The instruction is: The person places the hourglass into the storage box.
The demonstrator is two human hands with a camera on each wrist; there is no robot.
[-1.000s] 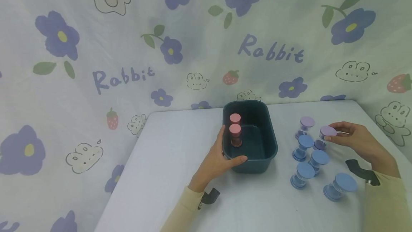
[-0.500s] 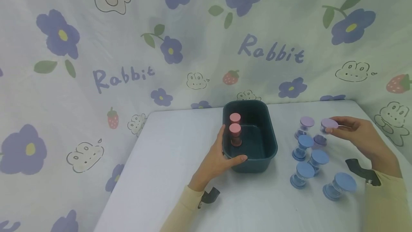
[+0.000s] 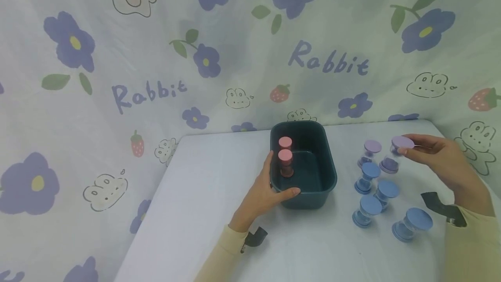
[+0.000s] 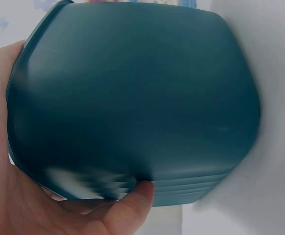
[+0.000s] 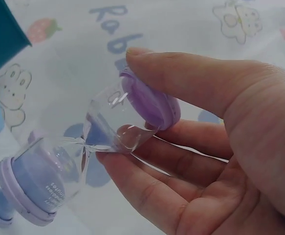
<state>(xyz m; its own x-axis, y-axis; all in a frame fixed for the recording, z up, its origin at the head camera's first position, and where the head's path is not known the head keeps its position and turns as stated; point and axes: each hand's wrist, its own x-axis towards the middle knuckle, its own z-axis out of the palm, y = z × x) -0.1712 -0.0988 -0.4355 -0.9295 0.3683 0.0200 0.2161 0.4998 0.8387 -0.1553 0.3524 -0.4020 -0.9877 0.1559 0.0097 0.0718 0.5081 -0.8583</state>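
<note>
Right hand [image 3: 438, 160]: pinches the purple hourglass [image 3: 395, 155] by its top cap, lifted, at 3 o'clock from the bin [image 3: 328, 177].
Left hand [image 3: 266, 195]: grips the bin's near-left corner.
Bin contents: two pink hourglasses [image 3: 285, 162], upright.

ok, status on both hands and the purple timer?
Left hand grips teal bin corner. Right hand pinches purple sand timer by its cap, lifted. Blue sand timers clustered below; nothing blocking the bin.
</note>
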